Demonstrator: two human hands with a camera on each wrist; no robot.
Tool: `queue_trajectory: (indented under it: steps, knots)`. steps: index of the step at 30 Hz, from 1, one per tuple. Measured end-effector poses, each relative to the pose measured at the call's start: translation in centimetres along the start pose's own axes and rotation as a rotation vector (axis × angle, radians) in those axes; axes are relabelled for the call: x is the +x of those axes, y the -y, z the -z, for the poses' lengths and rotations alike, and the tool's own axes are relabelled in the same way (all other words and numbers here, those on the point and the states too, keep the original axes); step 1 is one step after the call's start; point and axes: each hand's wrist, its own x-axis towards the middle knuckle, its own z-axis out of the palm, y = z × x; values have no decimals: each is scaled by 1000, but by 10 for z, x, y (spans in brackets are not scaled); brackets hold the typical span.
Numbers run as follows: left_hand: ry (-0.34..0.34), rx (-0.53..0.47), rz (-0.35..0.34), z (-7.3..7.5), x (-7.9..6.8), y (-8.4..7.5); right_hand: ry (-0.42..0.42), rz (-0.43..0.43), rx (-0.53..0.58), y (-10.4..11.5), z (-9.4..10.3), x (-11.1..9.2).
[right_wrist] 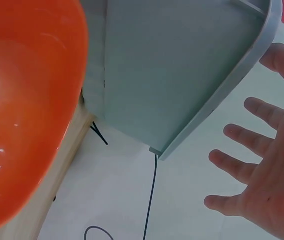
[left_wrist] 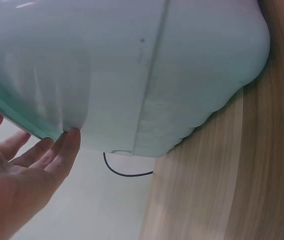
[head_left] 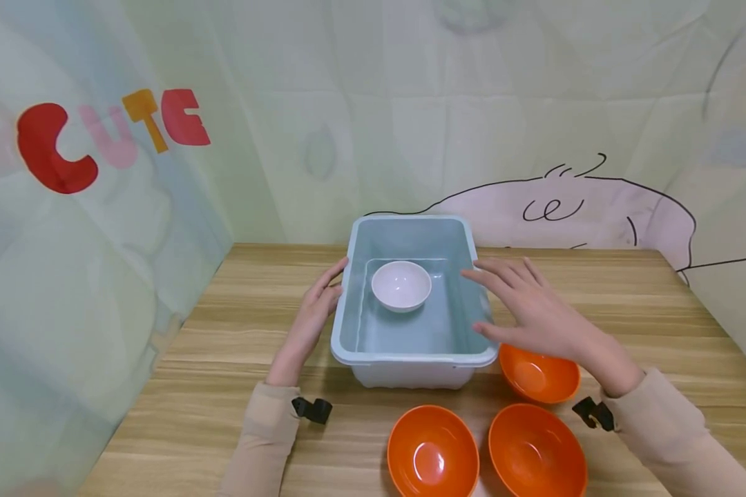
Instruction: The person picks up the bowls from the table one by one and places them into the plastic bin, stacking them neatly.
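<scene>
A light blue plastic basin (head_left: pixel 404 359) stands on the wooden table, with a small white bowl (head_left: pixel 401 286) inside it towards the back left. My left hand (head_left: pixel 316 310) rests its fingertips under the rim on the basin's left side; in the left wrist view the fingers (left_wrist: pixel 71 142) touch the outer wall. Over the right rim hovers my right hand (head_left: pixel 528 304), fingers spread and holding nothing. In the right wrist view its fingers (right_wrist: pixel 239 167) stand apart from the basin's edge, the thumb close to the rim.
Three orange bowls lie near the basin: one (head_left: pixel 539 376) beside its front right corner, partly under my right hand, one (head_left: pixel 433 452) in front, and another (head_left: pixel 537 452) to the right of that. A printed cloth (head_left: pixel 410 152) hangs behind the table (head_left: pixel 224 331).
</scene>
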Motion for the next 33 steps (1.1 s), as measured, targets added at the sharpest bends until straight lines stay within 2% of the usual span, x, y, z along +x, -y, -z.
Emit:
queue_trajectory:
  steps: [14, 33]
  knots:
    - [0, -1, -9, -2, 1, 0, -51, -87, 106, -9, -5, -20]
    - [-7, -1, -4, -3, 1, 0, -113, -149, 133, -26, -22, -43]
